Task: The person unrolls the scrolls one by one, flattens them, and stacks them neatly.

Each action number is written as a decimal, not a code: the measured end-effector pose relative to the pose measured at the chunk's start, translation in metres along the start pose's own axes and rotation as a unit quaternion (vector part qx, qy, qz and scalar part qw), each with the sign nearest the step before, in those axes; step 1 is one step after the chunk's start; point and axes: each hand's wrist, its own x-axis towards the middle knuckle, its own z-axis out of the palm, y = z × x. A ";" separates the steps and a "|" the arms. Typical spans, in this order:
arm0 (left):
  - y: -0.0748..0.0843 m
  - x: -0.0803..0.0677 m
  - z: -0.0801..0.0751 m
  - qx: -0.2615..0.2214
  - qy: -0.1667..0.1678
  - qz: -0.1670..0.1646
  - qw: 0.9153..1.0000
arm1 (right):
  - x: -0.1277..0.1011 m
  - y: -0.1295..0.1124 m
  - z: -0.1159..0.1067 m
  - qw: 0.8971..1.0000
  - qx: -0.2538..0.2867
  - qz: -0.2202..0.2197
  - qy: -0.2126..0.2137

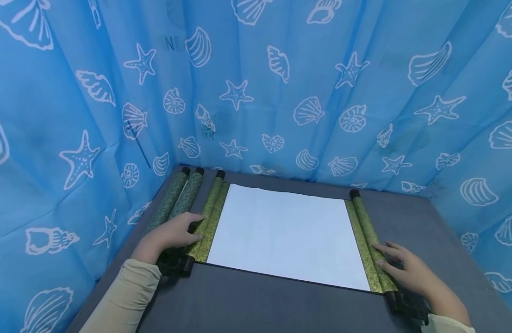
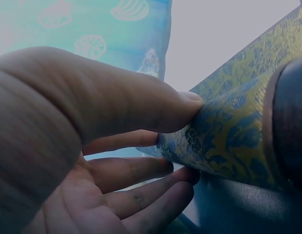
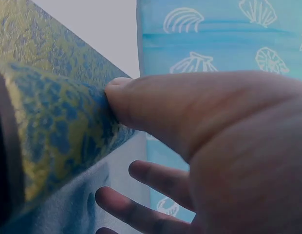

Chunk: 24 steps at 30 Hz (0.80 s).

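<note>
On the dark grey table (image 1: 281, 305), the flat white paper scroll with green-gold rolled ends (image 1: 281, 231) lies sideways; the left hand (image 1: 177, 233) and right hand (image 1: 406, 268) each rest spread fingers on 1 roll.

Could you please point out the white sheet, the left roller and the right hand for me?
white sheet (image 1: 283, 233), head view, its middle.
left roller (image 1: 210, 210), head view, mid-length.
right hand (image 1: 410, 270), head view, its back.
</note>
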 end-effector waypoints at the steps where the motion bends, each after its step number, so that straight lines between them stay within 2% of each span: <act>1: -0.001 0.000 0.000 0.002 0.002 0.003 1.000 | -0.001 0.001 0.000 1.000 0.001 0.000 0.000; 9: 0.001 -0.001 -0.002 -0.012 -0.012 -0.003 1.000 | -0.008 0.004 -0.002 1.000 0.016 0.008 -0.007; 24: 0.000 -0.002 -0.001 0.011 0.003 0.006 1.000 | -0.005 -0.009 0.005 1.000 0.003 -0.019 0.021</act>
